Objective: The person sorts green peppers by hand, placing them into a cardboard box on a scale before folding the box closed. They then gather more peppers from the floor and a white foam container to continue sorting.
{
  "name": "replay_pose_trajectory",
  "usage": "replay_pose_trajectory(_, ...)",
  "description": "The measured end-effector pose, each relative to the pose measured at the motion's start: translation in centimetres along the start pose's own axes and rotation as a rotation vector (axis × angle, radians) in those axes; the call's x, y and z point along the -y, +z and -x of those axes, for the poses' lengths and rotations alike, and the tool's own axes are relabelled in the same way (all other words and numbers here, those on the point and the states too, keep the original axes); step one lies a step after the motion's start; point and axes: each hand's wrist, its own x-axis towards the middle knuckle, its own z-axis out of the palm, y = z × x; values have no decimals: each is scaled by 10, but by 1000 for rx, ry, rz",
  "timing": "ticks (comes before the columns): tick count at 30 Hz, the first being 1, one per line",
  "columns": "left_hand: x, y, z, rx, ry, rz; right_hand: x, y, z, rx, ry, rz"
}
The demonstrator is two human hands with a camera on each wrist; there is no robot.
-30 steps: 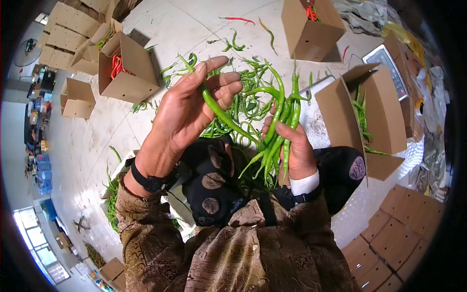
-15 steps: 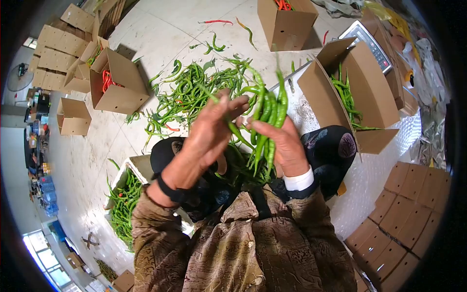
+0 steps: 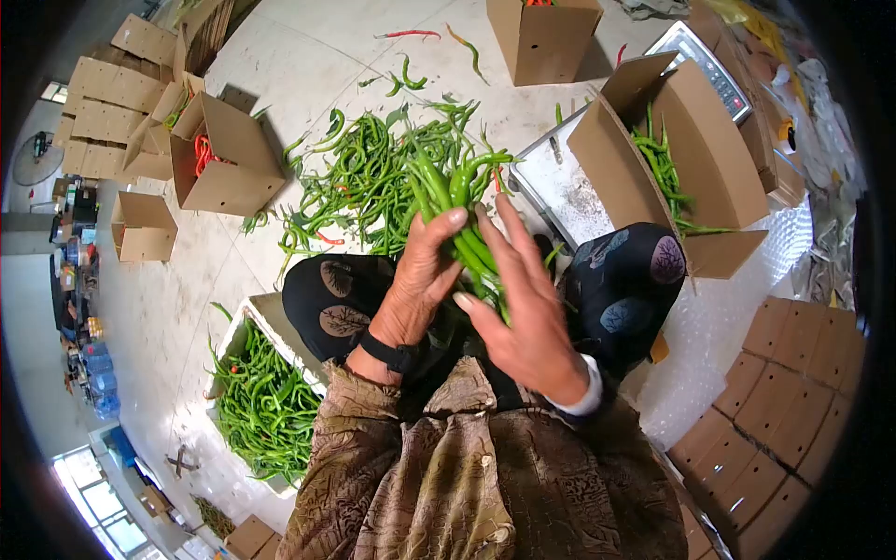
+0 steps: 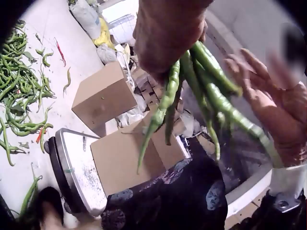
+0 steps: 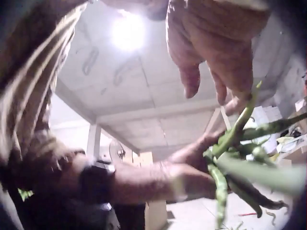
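A bunch of long green chili peppers [image 3: 437,182] is held in my left hand [image 3: 425,271], in front of my knees. The thumb lies across the bunch in the head view. From the left wrist view, the peppers [image 4: 206,86] hang out of the gripping left hand [image 4: 168,38], their tips pointing down. My right hand [image 3: 527,331] is just to the right of the bunch with its fingers extended. Its palm and spread fingers [image 4: 259,72] show in the left wrist view. In the right wrist view, the right hand [image 5: 216,38] is above the peppers [image 5: 230,143].
Loose green peppers [image 3: 359,182] lie piled on the floor ahead. A white box [image 3: 273,315] full of green peppers stands at left. At right, an open cardboard box [image 3: 723,140] with green peppers stands by a scale [image 3: 565,182]. Another carton [image 3: 229,173] holds red peppers.
The bunch has passed from my right hand into my left, together with the single pepper the left hand carried. The right hand has let go and its fingers have straightened.
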Motion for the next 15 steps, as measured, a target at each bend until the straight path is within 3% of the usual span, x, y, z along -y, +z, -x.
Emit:
replay_pose_trajectory(2, 2, -14, -8, 103, -97, 204, 17, -37, 13, 26, -57, -170)
replay_pose_trajectory(6, -2, -5, -4, 176, -53, 352, -10, -68, 32, -253, -190, -410)
replay_pose_trajectory(8, -2, 0, 2, 225, -70, 370, -34, -63, 26, -388, 124, -262)
replay_pose_trajectory(9, -4, 4, 4, 227, -75, 345, -45, -55, 27, -391, 126, -262)
replay_pose_trajectory(11, -5, 10, 5, 251, -75, 349, -63, -29, 31, -222, 491, -508)
replay_pose_trajectory(13, -5, 11, 5, 323, -80, 459, -75, -10, 39, -115, 601, -756)
replay_pose_trajectory(15, -5, 10, 4, 333, -97, 453, -78, -5, 42, -31, 614, -752)
